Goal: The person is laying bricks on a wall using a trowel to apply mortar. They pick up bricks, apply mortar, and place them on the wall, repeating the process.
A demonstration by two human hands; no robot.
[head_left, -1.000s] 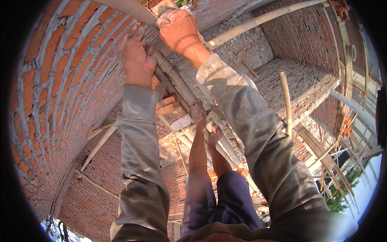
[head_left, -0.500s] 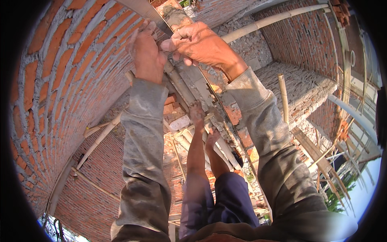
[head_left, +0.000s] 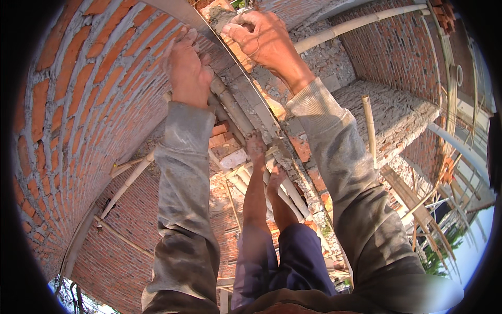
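Both my hands are raised at the top middle, in grey, dirt-stained sleeves. My left hand (head_left: pixel 189 70) is close to the brick wall (head_left: pixel 78 89) on the left, fingers curled; whatever it may hold is hidden. To its right, my right hand (head_left: pixel 272 47) is over a mortar-smeared brick course (head_left: pixel 269 97), thumb and fingers bent together in a pinch. I cannot make out anything between them. A long thin straight edge (head_left: pixel 246 73), perhaps a line or strip, runs below and between the hands along that course.
My bare feet (head_left: pixel 256 146) stand on bamboo poles (head_left: pixel 235 107) high up. Loose bricks (head_left: pixel 222 138) lie beside them. At the right are an upright pole (head_left: pixel 368 125), a rough brick ledge (head_left: pixel 392 115) and planks (head_left: pixel 418 209). A pole (head_left: pixel 355 26) crosses the upper right.
My right hand has moved up and to the right, away from my left hand. The left hand stays nearly in place. The thin edge between them looks shifted and brighter.
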